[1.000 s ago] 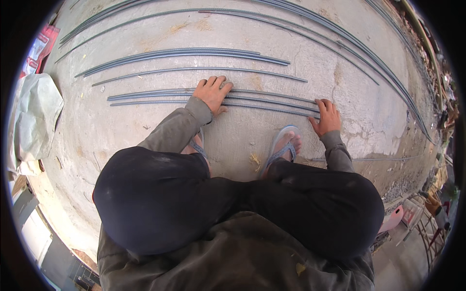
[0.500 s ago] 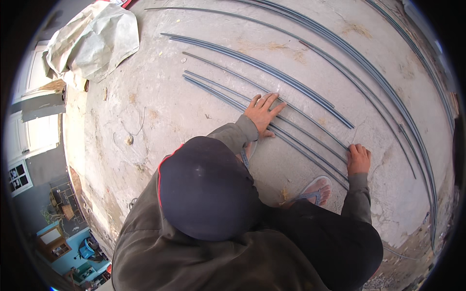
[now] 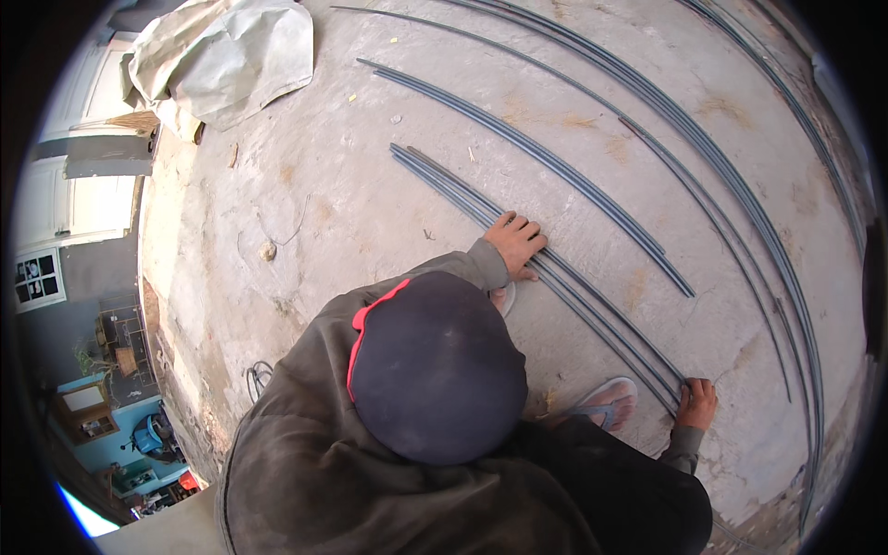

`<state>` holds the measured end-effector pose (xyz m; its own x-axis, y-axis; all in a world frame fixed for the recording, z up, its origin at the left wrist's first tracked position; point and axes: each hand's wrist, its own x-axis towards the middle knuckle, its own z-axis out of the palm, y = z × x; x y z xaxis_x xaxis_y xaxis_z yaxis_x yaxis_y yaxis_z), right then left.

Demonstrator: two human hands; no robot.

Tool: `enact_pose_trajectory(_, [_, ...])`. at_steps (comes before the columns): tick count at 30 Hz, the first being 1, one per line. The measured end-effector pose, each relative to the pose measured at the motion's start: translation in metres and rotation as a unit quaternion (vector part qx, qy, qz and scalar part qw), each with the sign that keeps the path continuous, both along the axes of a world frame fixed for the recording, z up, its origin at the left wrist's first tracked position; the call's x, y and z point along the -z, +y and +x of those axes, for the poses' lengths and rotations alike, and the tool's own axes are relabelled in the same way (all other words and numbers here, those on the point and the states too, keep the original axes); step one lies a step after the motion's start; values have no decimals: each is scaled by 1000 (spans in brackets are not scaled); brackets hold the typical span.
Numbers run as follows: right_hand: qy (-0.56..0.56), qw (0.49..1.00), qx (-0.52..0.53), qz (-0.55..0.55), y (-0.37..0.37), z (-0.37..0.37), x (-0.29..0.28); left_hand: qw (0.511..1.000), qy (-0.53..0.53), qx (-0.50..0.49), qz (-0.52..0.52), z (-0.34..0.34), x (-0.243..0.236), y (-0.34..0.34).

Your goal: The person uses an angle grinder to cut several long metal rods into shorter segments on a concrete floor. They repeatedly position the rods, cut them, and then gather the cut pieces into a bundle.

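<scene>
A narrow bundle of thin grey-blue steel rods (image 3: 435,176) lies slantwise on the concrete floor in front of me. My left hand (image 3: 516,245) is closed over the bundle near its middle, fingers curled across the rods and thumb on the near side. At the near right end, my right hand (image 3: 697,405) has its fingers curled round the rod ends. The rods lie close together at their far left ends and slightly apart between my hands. Just beyond lies a second rod bundle (image 3: 555,166), touched by neither hand.
Longer rods (image 3: 745,192) curve across the floor farther out, with more rods (image 3: 768,69) by the far right edge. A crumpled pale sheet (image 3: 222,65) lies at the upper left. A small stone (image 3: 267,251) sits left of my arm. My sandalled foot (image 3: 615,402) stands beside the near bundle.
The far rod of the near bundle, previously apart, now lies against the others. My left hand has drawn nearer to me, and both hands have closed round the rods.
</scene>
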<state>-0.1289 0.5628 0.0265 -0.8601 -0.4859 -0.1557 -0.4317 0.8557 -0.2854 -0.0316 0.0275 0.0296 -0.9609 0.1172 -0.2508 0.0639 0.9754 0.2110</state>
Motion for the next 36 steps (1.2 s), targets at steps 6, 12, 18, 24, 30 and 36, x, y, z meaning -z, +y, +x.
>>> enact_pose_trajectory(6, [26,999,26,-32,-5,12,-7,995,79,-48,42,-7,-3,2])
enact_pose_trajectory(12, [18,983,165,-73,-16,-71,-13,990,113,-82,17,13,-2,-2])
enact_pose_trajectory(18, [167,947,269,48,25,-176,16,993,103,-48,19,4,2,0])
enact_pose_trajectory(24, [81,956,218,179,5,-199,11,991,110,-70,15,9,-3,2])
enact_pose_trajectory(30, [84,990,108,32,21,-174,2,991,97,-94,28,8,-6,7])
enact_pose_trajectory(36, [91,988,58,-110,-54,-124,-54,986,129,-96,37,13,7,6])
